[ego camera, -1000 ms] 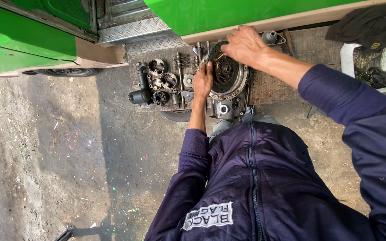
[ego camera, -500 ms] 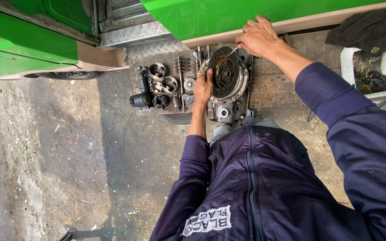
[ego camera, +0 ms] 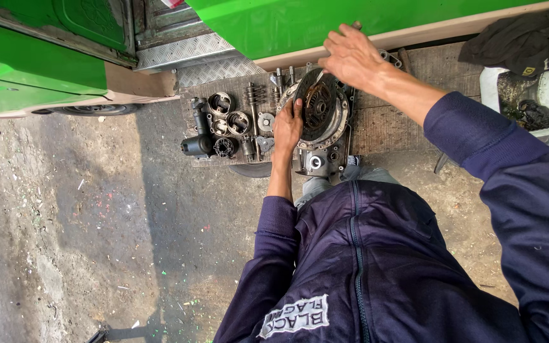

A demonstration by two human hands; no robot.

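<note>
A round dark clutch disc (ego camera: 320, 105) sits in a greasy metal engine housing (ego camera: 323, 159) on a ridged mat by a green vehicle. My left hand (ego camera: 287, 127) presses flat against the disc's left edge, fingers spread over the rim. My right hand (ego camera: 351, 58) hovers over the disc's upper rim and pinches a thin metal tool (ego camera: 318, 78) whose tip points down at the disc. Both arms wear dark blue sleeves.
Several loose engine parts (ego camera: 223, 121), round rings, springs and a black cylinder, lie on the mat left of the housing. The green vehicle body (ego camera: 300, 25) and a checker-plate step (ego camera: 179, 54) run along the top. A white tub (ego camera: 528, 95) with dark rags stands at right. Dirt ground lies at left.
My right hand has shifted a little along the disc's upper rim with the thin tool. My left hand stays on the disc's left edge.
</note>
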